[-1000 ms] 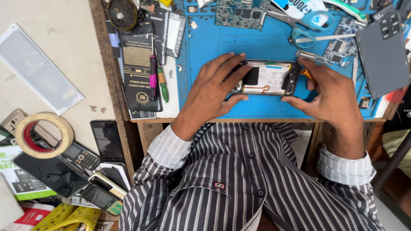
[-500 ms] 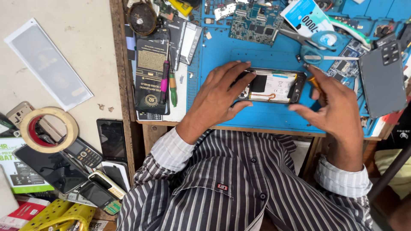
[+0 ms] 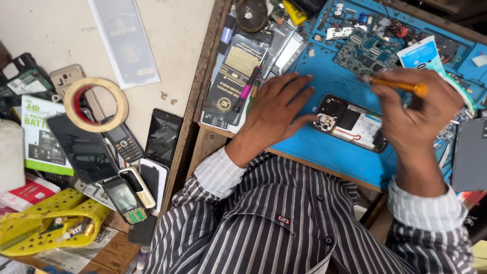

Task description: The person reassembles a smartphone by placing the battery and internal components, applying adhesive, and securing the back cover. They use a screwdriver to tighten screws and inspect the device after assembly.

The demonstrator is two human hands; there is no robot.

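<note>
- Head view: opened black smartphone, back cover off (image 3: 351, 123), lies on the blue silicone counter mat (image 3: 324, 152), long axis left-right, between both hands.
- Left hand (image 3: 276, 109): flat, fingers spread, holding nothing, touching the phone's left end.
- Right hand (image 3: 418, 109): closed around an orange-handled screwdriver (image 3: 398, 85), raised above the phone's right end.

Phone: black opened smartphone with its back removed (image 3: 350, 123), innards exposed, is being kept flat on the blue mat.
Tool: orange-handled slim screwdriver (image 3: 398, 85) is being held level above it.

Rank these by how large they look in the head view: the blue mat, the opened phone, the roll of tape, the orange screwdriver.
1. Blue mat
2. Opened phone
3. Roll of tape, close to the phone in spread, so unsure
4. Orange screwdriver, partly hidden in the right hand
</note>
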